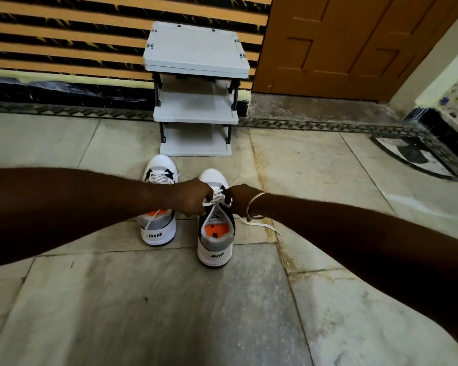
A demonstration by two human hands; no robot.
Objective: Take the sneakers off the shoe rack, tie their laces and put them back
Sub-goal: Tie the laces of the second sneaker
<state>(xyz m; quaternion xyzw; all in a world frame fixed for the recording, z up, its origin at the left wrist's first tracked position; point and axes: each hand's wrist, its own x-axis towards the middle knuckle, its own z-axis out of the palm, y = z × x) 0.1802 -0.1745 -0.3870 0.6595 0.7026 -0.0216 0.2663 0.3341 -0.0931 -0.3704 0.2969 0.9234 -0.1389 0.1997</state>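
Note:
Two white, grey and black sneakers with orange insoles stand on the floor, heels toward me. Over the right sneaker [215, 240] my left hand [193, 198] and my right hand [238, 199] each pinch its white laces [217, 200] above the tongue. One loose lace end [262, 226] trails on the floor to the right. The left sneaker [158, 225] stands beside it, partly hidden by my left wrist, with a lace hanging over its heel opening. The small white three-tier shoe rack [196, 116] stands just beyond the sneakers, its shelves bare.
The rack stands against a striped orange and black wall [64, 35]. A brown wooden door [354, 43] is at the back right. A patterned floor border and a dark tiled corner [434, 143] lie to the right. Pale stone floor tiles [169, 313] stretch toward me.

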